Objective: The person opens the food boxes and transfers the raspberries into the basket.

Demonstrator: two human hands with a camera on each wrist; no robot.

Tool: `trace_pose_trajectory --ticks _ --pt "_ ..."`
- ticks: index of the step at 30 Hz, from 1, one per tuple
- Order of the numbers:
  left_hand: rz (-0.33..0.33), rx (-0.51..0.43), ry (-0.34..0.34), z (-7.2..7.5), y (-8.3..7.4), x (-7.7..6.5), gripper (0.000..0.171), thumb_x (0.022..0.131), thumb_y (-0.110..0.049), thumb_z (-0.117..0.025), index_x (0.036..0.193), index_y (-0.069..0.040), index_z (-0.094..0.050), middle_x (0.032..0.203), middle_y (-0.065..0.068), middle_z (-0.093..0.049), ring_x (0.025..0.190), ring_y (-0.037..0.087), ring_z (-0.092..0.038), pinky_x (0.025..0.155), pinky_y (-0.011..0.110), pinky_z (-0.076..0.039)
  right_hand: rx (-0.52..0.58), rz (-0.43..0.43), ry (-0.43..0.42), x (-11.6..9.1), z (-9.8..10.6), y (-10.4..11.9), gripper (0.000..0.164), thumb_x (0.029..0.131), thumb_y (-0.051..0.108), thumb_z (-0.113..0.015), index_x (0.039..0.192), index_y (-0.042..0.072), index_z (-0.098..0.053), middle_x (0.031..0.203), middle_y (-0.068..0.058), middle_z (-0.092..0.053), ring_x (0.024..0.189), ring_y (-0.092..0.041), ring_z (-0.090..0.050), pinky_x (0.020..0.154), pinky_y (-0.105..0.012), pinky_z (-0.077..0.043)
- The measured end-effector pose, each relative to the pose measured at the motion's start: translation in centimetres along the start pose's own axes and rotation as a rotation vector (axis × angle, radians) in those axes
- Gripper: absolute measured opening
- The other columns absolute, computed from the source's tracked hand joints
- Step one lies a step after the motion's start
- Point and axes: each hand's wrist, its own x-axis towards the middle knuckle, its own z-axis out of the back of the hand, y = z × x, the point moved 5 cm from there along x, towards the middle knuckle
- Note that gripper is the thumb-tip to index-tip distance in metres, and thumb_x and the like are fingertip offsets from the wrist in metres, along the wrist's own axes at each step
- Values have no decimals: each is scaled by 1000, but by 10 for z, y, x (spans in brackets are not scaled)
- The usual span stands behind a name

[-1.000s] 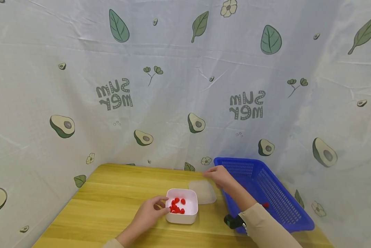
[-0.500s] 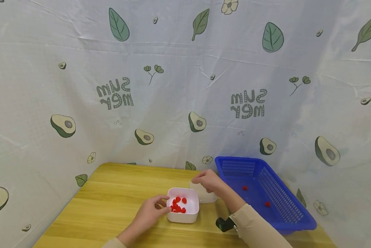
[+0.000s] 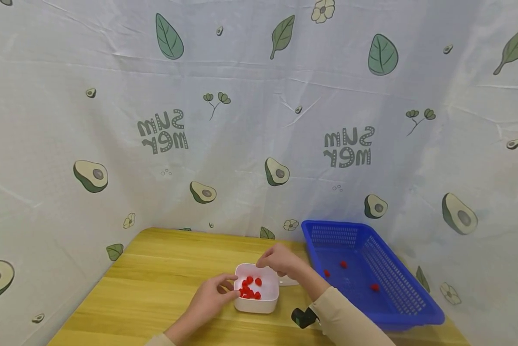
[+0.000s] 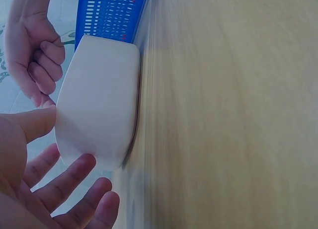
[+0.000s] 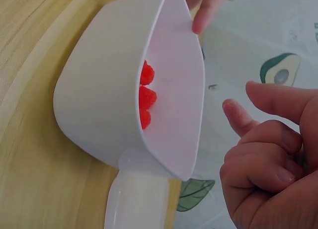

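A small white square box holds several red raspberries. My left hand rests at the box's left side, thumb and fingertips right at the rim; in the left wrist view its fingers are spread and only slightly bent. My right hand hovers at the far right corner of the box. Seen from the right wrist, that hand has thumb and index finger apart with nothing visible between them, the other fingers curled in. Three raspberries show in the blue basket.
A translucent lid lies on the wooden table just beyond the box, mostly covered by the right hand in the head view. The blue perforated basket stands at the right. A printed curtain hangs behind the table.
My right hand has moved left from the basket's edge, over the lid, to the box. More raspberries in the basket have come into sight. The left hand stays at the box.
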Motion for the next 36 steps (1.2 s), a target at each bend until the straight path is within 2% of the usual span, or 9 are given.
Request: trace_pose_trajectory --ticks 3,8,13,17,20,22,26,30,36 --pt "2 -4 5 0 0 0 38 89 -33 -77 122 -17 -69 97 -3 -69 86 17 -59 71 30 -50 -61 8 3 0 -5 2 15 86 24 -77 93 11 -78 58 3 -45 44 -12 -27 45 -24 -27" --pt "1 -4 3 -1 1 -1 39 89 -32 -77 123 -15 -69 97 -3 -69 86 17 -60 71 30 -51 -137 42 25 0 -14 5 10 85 23 -78 88 13 -78 73 -4 -65 45 -12 -28 45 -24 -26" --pt "-9 -2 -5 -1 0 -1 39 89 -32 -77 123 -15 -69 96 -3 -69 85 16 -60 70 29 -50 -185 90 54 0 -25 9 8 84 17 -78 81 10 -77 72 -8 -68 46 -12 -28 45 -24 -26" --pt "-10 -2 -4 -1 1 -1 39 89 -31 -77 123 -14 -69 95 -4 -69 85 16 -60 70 29 -50 -247 90 59 0 -31 11 9 82 16 -79 78 9 -76 75 -11 -70 50 -16 -38 47 -27 -34" --pt "-9 -5 -1 -2 1 -2 39 89 -31 -77 123 -14 -69 95 -4 -69 85 16 -60 70 28 -50 -296 72 56 0 -34 12 10 82 16 -80 78 10 -73 76 -10 -69 60 -20 -50 54 -32 -45" --pt "-13 -7 0 -3 1 -2 39 89 -30 -77 123 -14 -69 95 -3 -69 85 16 -60 70 28 -50 -348 70 53 0 -36 12 12 81 14 -81 77 9 -71 74 -7 -66 64 -21 -53 59 -35 -48" --pt "-13 -12 1 -4 2 -2 39 89 -30 -77 123 -14 -69 95 -3 -69 84 16 -60 70 29 -50 -518 76 58 0 -42 15 16 77 10 -83 75 9 -67 67 -2 -57 60 -18 -49 57 -30 -46" --pt "-13 -20 -5 -4 2 -3 38 89 -30 -77 122 -14 -70 95 -3 -69 84 16 -61 69 30 -50 -675 62 66 -2 -46 17 20 75 9 -84 77 9 -65 67 -1 -56 58 -16 -47 55 -26 -44" --pt "-12 -20 -5 -3 0 -3 38 89 -30 -77 122 -14 -69 95 -2 -69 84 16 -60 69 29 -50 -793 11 79 -3 -52 16 22 75 9 -85 81 9 -64 72 -1 -56 62 -16 -49 60 -27 -46"
